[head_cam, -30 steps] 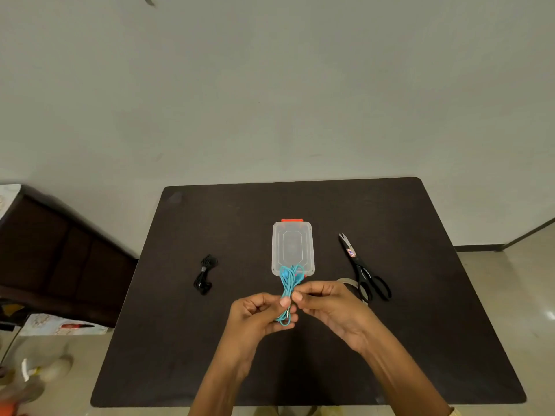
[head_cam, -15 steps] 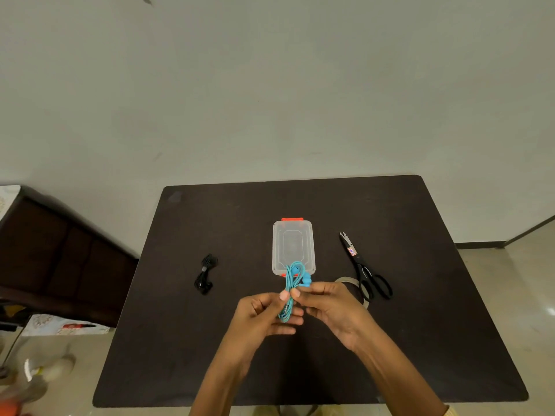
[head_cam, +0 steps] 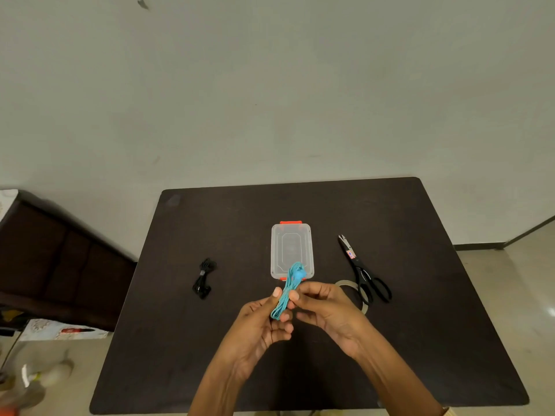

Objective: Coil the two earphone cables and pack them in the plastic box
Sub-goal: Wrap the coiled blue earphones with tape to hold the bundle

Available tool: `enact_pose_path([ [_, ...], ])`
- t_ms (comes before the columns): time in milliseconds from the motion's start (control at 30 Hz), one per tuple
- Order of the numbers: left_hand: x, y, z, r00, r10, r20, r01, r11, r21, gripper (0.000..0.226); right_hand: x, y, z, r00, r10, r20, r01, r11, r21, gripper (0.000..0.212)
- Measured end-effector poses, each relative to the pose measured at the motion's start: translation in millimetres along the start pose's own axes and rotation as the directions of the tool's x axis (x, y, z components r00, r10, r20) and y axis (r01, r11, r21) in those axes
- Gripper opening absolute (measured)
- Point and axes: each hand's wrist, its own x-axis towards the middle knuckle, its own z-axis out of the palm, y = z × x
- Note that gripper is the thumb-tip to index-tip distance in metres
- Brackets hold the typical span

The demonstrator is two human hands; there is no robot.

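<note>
I hold the blue earphone cable (head_cam: 287, 291) between both hands above the dark surface (head_cam: 420, 340), just in front of the plastic box (head_cam: 292, 250). The cable is gathered into a long, narrow bundle that runs from my palm up and away, and its far end, with the blue earbuds, overlaps the near edge of the box in the head view; whether it touches the box I cannot tell. My left hand (head_cam: 261, 322) has its grip closed on the lower part of the bundle, thumb on one side and curled fingers on the other. My right hand (head_cam: 326, 307) pinches the bundle from the right, near its middle, with the thumb tip and fingertips curled in against it.

The box lies flat with its clear lid on, an orange latch at the far end and another at the near end. The black earphone cable (head_cam: 204, 279) lies on the surface well to the left of the box, bunched in a small heap, apart from everything else. To the right of the box lie black-handled scissors (head_cam: 365, 271), blades pointing away from me. A roll of clear tape (head_cam: 357, 291) sits just beside the scissor handles, partly hidden behind my right hand.
</note>
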Motion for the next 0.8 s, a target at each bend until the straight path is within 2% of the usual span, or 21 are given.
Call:
enact_pose_path([
  [133, 3, -2, 0, 1.0, 0.022, -0.009, -0.022, 1.0, 0.015, 0.036, 1, -1, 0, 1.0, -0.011, -0.001, 0.011, 0.998, -0.057, 0.031],
  [300, 8, -6, 2, 0.987, 0.127, -0.094, -0.088, 0.938, 0.335, 0.041, 2, 3, -1, 0.991, -0.064, -0.12, 0.048, 0.99, -0.129, 0.016],
  [400, 13, -10, 2, 0.958, 0.231, -0.172, -0.14, 0.895, 0.423, 0.035, 3, 5, -1, 0.982, -0.065, -0.179, 0.036, 0.986, -0.16, 0.011],
  [533, 18, -15, 1, 0.917, 0.33, -0.225, -0.217, 0.884, 0.413, 0.025, 8, 2, -4, 0.976, -0.069, -0.209, 0.034, 0.986, -0.165, 0.008],
  [800, 26, -23, -17, 0.849, 0.395, -0.35, -0.244, 0.882, 0.403, 0.024, 37, -2, -4, 0.97, -0.112, -0.214, 0.058, 0.968, -0.242, 0.024],
])
